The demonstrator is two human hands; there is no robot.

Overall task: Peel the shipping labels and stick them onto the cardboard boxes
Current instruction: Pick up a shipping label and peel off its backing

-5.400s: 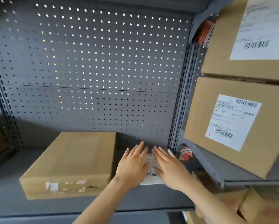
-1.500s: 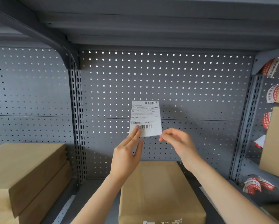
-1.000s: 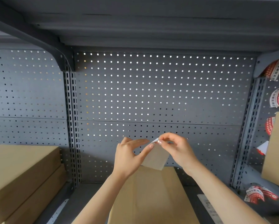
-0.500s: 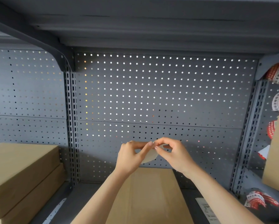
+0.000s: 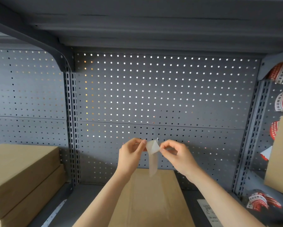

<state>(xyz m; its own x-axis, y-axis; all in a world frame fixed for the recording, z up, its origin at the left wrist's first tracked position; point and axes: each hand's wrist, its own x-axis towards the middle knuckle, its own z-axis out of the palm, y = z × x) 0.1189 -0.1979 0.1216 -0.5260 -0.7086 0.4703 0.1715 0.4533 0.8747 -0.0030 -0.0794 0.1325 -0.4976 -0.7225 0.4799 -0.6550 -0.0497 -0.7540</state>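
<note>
I hold a white shipping label (image 5: 152, 147) up in front of the perforated back panel. My left hand (image 5: 131, 152) pinches its left edge and my right hand (image 5: 173, 152) pinches its right corner. A pale strip of the sheet, label or backing I cannot tell, hangs down from between the two pinches. Its printed side is turned away. Directly below lies a plain brown cardboard box (image 5: 151, 200) on the grey shelf, partly hidden by my forearms.
Two stacked cardboard boxes (image 5: 21, 174) sit at the left. More boxes (image 5: 280, 153) stand at the right edge on a higher shelf. Red-and-white tape scraps (image 5: 260, 202) stick to the right shelf. Another label sheet (image 5: 208, 213) lies right of the middle box. A shelf board hangs overhead.
The label went from held up with its print facing me to lowered and turned. Both hands pinched it together, then pulled apart, and a strip now hangs loose.
</note>
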